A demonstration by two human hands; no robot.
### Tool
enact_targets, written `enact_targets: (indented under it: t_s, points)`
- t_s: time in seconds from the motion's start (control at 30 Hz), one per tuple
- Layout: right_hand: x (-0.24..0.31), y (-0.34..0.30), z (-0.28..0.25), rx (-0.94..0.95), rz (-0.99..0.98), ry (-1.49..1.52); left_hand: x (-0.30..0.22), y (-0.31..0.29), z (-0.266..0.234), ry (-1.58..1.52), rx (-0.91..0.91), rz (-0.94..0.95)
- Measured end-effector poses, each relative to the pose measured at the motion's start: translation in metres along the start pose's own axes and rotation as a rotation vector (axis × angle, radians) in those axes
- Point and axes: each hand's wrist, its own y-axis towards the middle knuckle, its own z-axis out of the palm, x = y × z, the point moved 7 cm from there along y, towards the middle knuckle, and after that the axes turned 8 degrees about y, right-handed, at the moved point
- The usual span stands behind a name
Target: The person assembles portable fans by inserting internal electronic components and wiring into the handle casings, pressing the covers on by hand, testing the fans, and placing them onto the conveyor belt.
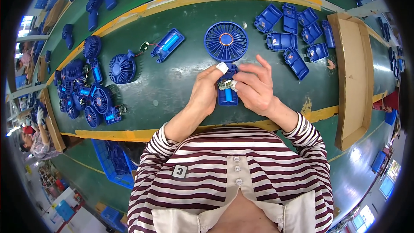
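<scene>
In front of me on the green bench lies a blue handheld fan (226,42), its round grille away from me and its opened handle toward me. A light blue battery (228,96) and a small green circuit board (224,85) show in the handle. My left hand (204,87) grips the handle's neck from the left, a white cover on its thumb tip. My right hand (257,86) pinches at the circuit board from the right, with white on a fingertip too. Whatever is between the right fingertips is too small to make out.
Several blue handle shells (281,42) lie at the right, beside a long cardboard tray (354,77). Many fan parts (76,87) are heaped at the left. Nearer are a loose fan head (122,67) and a wired battery shell (168,45). A blue crate (113,164) stands below the bench edge.
</scene>
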Motion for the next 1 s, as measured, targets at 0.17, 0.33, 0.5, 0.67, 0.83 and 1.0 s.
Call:
enact_targets:
  t_s: [0.17,0.33,0.5,0.67,0.83,1.0]
  points:
    - [-0.004,0.005,0.001,0.056,0.060,-0.019,0.007,0.003,-0.004,0.047,-0.019,-0.007]
    - [-0.013,0.007,-0.001,0.058,0.201,0.157,0.012,0.008,-0.010,0.035,-0.013,-0.106]
    - [-0.027,0.017,-0.004,0.165,0.356,0.290,0.001,0.004,-0.003,-0.059,-0.026,-0.090]
    - [-0.032,0.020,-0.002,0.189,0.385,0.319,-0.002,0.001,0.002,-0.114,0.037,-0.123]
    - [-0.033,0.018,0.000,0.226,0.433,0.313,0.004,0.007,-0.007,-0.045,-0.015,-0.118]
    - [-0.032,0.019,0.003,0.266,0.400,0.298,0.002,0.005,-0.006,-0.065,-0.016,-0.117]
